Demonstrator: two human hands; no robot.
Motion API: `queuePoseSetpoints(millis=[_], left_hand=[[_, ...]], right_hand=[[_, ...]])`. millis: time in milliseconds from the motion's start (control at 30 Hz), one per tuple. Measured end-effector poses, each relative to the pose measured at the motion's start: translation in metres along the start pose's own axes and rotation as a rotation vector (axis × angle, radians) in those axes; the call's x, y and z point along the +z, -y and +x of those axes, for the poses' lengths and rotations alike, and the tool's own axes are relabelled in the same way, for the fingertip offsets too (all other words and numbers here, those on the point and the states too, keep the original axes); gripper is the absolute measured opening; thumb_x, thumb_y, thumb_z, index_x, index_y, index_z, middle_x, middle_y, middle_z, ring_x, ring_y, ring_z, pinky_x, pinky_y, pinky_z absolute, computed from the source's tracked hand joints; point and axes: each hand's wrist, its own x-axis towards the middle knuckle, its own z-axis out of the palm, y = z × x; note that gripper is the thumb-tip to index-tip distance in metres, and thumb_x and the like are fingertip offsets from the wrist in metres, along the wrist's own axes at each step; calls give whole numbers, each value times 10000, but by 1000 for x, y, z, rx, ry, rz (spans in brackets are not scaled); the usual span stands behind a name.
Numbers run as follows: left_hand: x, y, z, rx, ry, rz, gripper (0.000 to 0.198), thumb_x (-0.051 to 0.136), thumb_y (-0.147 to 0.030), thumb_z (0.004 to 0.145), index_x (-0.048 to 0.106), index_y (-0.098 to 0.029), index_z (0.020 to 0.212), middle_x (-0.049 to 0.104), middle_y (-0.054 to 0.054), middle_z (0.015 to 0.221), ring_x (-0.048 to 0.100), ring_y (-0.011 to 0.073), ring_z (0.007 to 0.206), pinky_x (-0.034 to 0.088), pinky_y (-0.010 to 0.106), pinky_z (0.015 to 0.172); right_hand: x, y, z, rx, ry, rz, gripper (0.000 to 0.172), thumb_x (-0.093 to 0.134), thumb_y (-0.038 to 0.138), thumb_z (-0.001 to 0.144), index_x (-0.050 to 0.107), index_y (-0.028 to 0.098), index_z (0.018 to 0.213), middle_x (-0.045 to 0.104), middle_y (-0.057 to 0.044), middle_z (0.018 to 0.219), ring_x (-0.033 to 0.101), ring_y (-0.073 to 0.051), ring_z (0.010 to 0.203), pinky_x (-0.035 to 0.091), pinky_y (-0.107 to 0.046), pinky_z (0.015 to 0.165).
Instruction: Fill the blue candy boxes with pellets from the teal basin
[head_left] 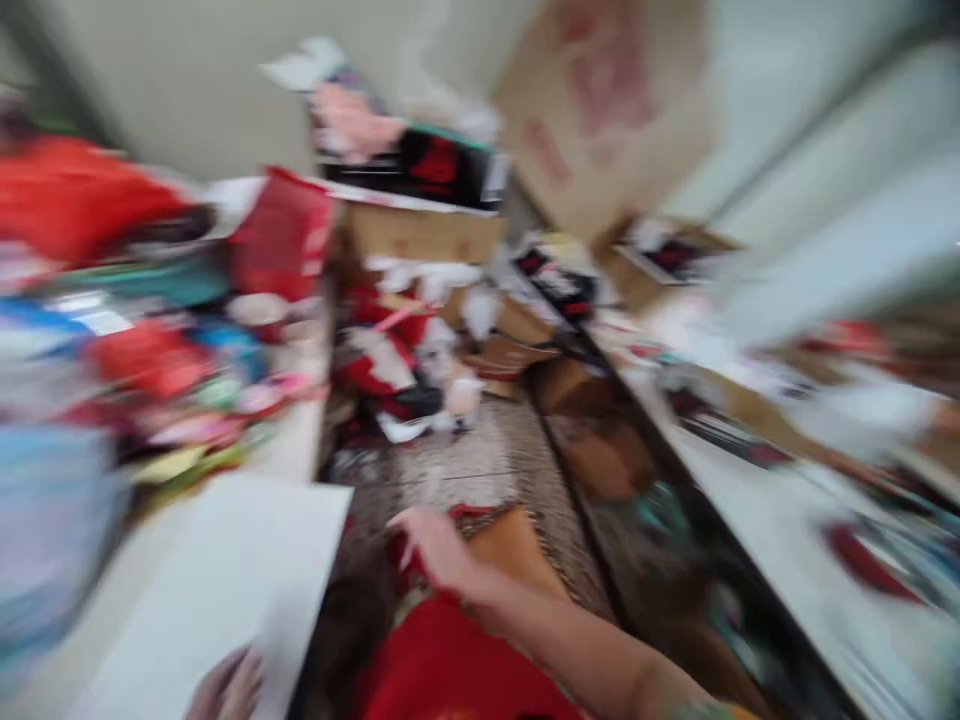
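My left hand (226,686) is at the bottom edge, at the lower part of a white sheet or board (217,570) on the left table; motion blur smears its fingers. My right hand (435,548) reaches in from the lower right, above red and orange cloth (514,545) near the middle. Its fingers point left, and blur hides whether anything is between them. Red clothing (457,660) shows below the right forearm.
Colourful items crowd the left table (296,440). Ahead, a cardboard box (427,235) and a heap of scraps (397,370) lie by the floor (465,460). The right table (757,510) bears scattered materials. A large carton (615,110) stands behind.
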Motion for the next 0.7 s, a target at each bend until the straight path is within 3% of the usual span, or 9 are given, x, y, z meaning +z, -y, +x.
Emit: queuePoseSetpoints(millis=[67, 133, 200, 300, 400, 500, 600, 700], left_hand=[[-39, 51, -22, -193, -285, 14, 217, 524, -402, 845, 649, -282, 975, 653, 14, 1062, 610, 237, 968, 528, 407, 794], [-63, 95, -52, -303, -543, 32, 216, 474, -362, 841, 653, -251, 890, 670, 40, 972, 606, 255, 981, 504, 428, 867], [-70, 129, -73, -260, -741, 92, 232, 439, -298, 852, 644, -195, 887, 662, 87, 934, 591, 265, 961, 470, 460, 911], [-62, 159, -86, -212, -905, 192, 241, 409, -182, 868, 623, -180, 979, 633, 100, 1006, 554, 252, 1002, 449, 465, 925], [-46, 169, -90, -202, -971, 269, 284, 410, -119, 872, 603, -183, 1070, 595, 115, 1104, 529, 251, 1075, 438, 472, 955], [-35, 169, -88, -146, -931, 378, 328, 395, -84, 883, 596, -185, 1121, 589, 123, 1160, 516, 252, 1145, 430, 471, 995], [-34, 169, -76, -137, -925, 531, 366, 390, -58, 887, 578, -166, 1182, 567, 124, 1271, 429, 273, 1281, 406, 470, 1032], [-39, 176, -58, -219, -917, 675, 429, 395, -47, 885, 522, -154, 1281, 499, 118, 1383, 320, 296, 1369, 392, 485, 1036]], right_hand=[[7, -4, 4, 93, -46, 267, 515, 240, 495, 968, 660, 204, 1034, 665, -38, 717, 611, -178, 608, 489, -288, 595], [24, -6, 21, 152, 31, 422, 534, 321, 570, 932, 678, 181, 1009, 649, -35, 675, 588, -170, 548, 498, -301, 580], [49, 1, 36, 183, 89, 499, 450, 516, 566, 857, 673, 174, 1011, 686, -51, 776, 618, -175, 606, 526, -316, 619], [91, 26, 45, 157, 197, 519, 405, 696, 484, 750, 659, 160, 991, 698, -61, 805, 642, -183, 653, 545, -326, 652], [132, 49, 51, 71, 236, 516, 359, 680, 452, 777, 629, 145, 956, 679, -48, 736, 635, -172, 611, 544, -320, 625], [173, 60, 72, -101, 240, 517, 350, 535, 447, 885, 583, 143, 1051, 690, -87, 896, 669, -187, 716, 555, -338, 651], [210, 56, 102, -475, 291, 325, 339, 400, 373, 957, 562, 167, 1173, 655, -117, 1129, 625, -214, 1044, 515, -411, 881], [238, 46, 128, -880, 269, 53, 312, 409, 294, 967, 564, 180, 1213, 645, -115, 1184, 555, -239, 1171, 446, -452, 971]])
